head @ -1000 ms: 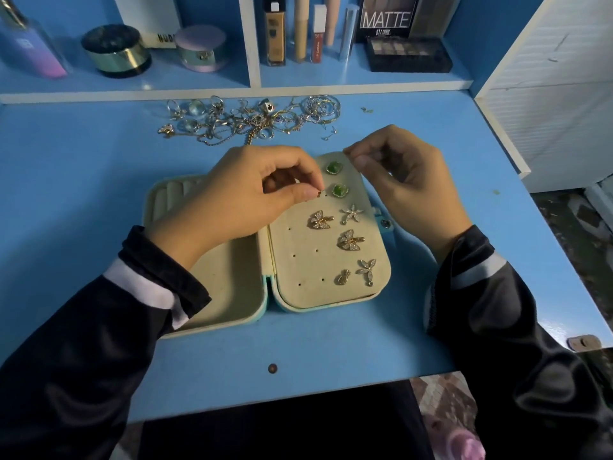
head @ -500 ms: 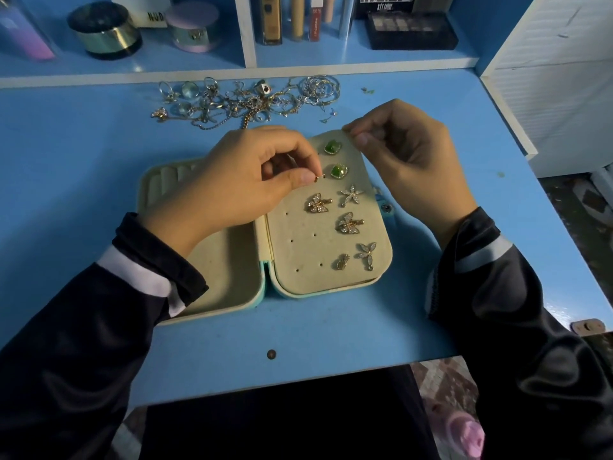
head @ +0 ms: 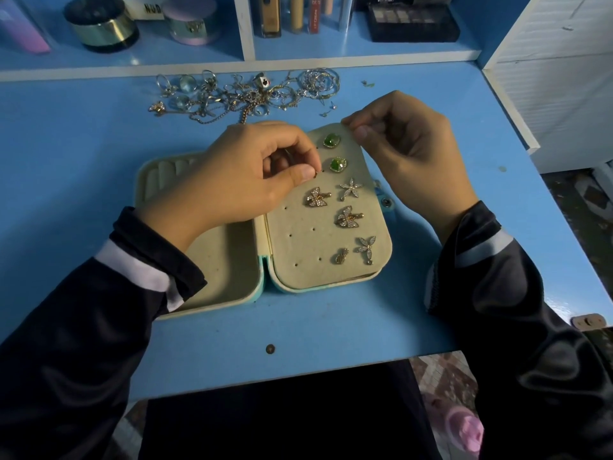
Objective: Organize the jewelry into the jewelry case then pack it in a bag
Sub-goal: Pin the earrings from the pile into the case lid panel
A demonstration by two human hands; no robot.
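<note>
An open cream jewelry case (head: 232,260) with a teal shell lies on the blue desk. Its earring panel (head: 298,240) carries several earrings: two green stones (head: 331,141), butterflies and flower shapes. My left hand (head: 238,180) pinches a small gold earring (head: 315,173) against the panel beside the lower green stone. My right hand (head: 408,151) pinches the panel's top right corner and holds it up. A tangle of loose jewelry (head: 245,94), rings and chains, lies on the desk behind the case.
Shelf compartments at the back hold jars (head: 102,26), cosmetic tubes (head: 295,14) and a dark palette (head: 411,23). A white cabinet (head: 557,71) borders the desk on the right. A few tiny studs (head: 331,107) lie near the right hand. The desk's front edge (head: 298,373) is near my body.
The view has shifted slightly, so the case sits a little lower in frame. Both hands keep their pinches; the left fingertips stay at the panel beside the lower green stone.
</note>
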